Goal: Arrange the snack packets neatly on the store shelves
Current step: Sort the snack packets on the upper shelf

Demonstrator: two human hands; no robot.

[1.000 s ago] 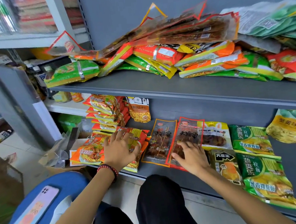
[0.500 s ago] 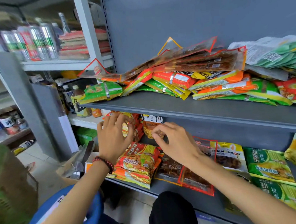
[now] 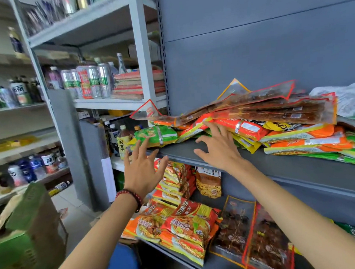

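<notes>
Head view: both hands are up at the front of a grey upper shelf (image 3: 289,169).
Left hand (image 3: 142,167): wide open, with its fingers spread apart. It holds nothing. It is in the air just in front of the shelf edge, near a green packet (image 3: 156,135). I cannot tell if a fingertip touches the packet.
Bracelet (image 3: 130,196): dark red beads go around the left wrist.
Right hand (image 3: 219,148): open too, with fingers spread, and it holds nothing. Its fingertips are at the low front of the packet pile, by an orange packet (image 3: 244,128).
Snack packets: they lie in a messy pile on the upper shelf. Long clear packets (image 3: 275,109) with red edges are on top. Orange and green ones are under them.
Lower shelf (image 3: 220,266): red and yellow noodle packets (image 3: 186,225) sit in stacks. Clear packets of dark snack (image 3: 268,239) lie flat beside them. A yellow bag (image 3: 208,184) stands at the back.
Writing: a bottle (image 3: 123,141) beside the shelf says "双萃". The noodle packets have big Chinese words, but they are hard to read.
Cans (image 3: 94,81): they stand in a row on the white rack to the left.
</notes>
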